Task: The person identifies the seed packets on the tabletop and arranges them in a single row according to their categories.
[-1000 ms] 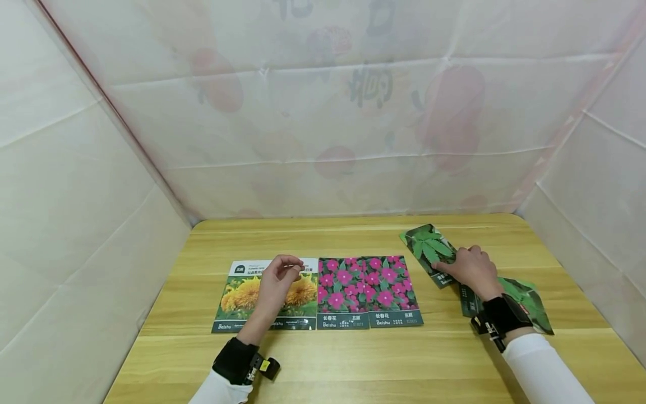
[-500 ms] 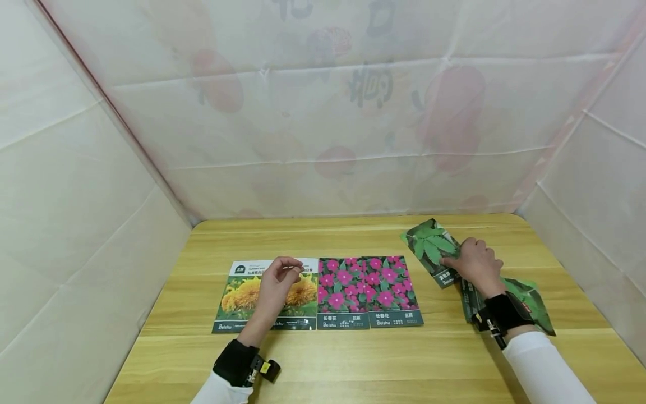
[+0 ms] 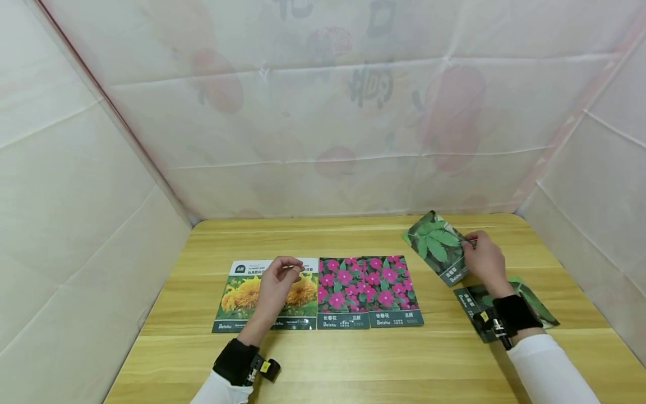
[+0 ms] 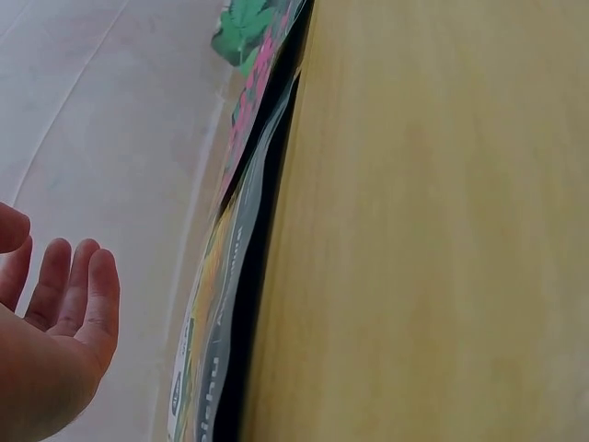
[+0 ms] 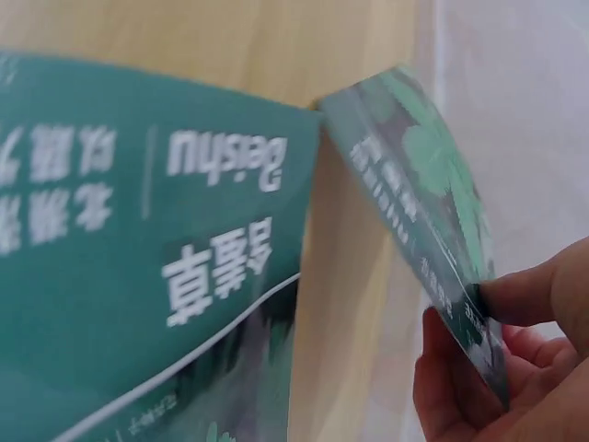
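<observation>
My right hand [image 3: 485, 261] pinches the right edge of a seed packet with a green leaf picture [image 3: 433, 246], thumb on its printed face in the right wrist view. That packet tilts up from the table, its lower left end close to the wood. Below my wrist lies a second green-leaf seed packet [image 3: 474, 314], partly covered by the wristband. My left hand [image 3: 275, 285] hovers with loosely bent fingers over the yellow-flower seed packets [image 3: 237, 294], holding nothing. To their right lie two pink-flower seed packets [image 3: 339, 289], side by side.
The packets lie on a wood-grain table [image 3: 333, 365]. Pale fabric walls [image 3: 303, 129] with faded print enclose it at the back and on both sides. Each wrist carries a black strap [image 3: 236, 359] with a small camera.
My right hand has lifted the upper green-leaf packet and shifted its grip to the right edge. The lower green-leaf packet has turned slightly and shows more. My left hand has stayed still.
</observation>
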The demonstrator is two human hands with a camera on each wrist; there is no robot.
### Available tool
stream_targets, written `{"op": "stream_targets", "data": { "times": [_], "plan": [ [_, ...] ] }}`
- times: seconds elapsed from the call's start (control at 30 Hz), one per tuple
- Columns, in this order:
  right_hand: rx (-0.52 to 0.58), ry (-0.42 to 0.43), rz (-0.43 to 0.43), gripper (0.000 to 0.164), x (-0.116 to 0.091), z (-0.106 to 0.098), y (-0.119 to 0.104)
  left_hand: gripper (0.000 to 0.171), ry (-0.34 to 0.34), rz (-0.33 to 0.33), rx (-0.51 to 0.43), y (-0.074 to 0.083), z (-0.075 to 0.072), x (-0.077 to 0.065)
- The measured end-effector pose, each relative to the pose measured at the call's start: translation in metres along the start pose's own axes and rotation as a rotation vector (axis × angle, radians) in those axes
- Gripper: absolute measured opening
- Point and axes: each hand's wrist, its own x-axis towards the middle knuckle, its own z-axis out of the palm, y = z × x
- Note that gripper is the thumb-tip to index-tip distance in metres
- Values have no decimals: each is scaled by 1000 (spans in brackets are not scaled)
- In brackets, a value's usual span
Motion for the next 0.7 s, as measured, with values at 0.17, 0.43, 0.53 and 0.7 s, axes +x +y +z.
{"op": "stream_targets", "data": {
  "times": [0.17,0.43,0.53,0.7],
  "plan": [
    [62,30,54,46,17,9,32,37,-22,94,29,-19,-3,3],
    [122,35,69,45,12,1,20,69,-40,94,25,-47,-7,12],
    [163,23,62,41,1,-7,-3,69,-53,102,31,-44,-6,10],
    [179,-35,-3,43,-6,-9,-16,70,-64,95,16,-43,-4,9]
  ]
}}
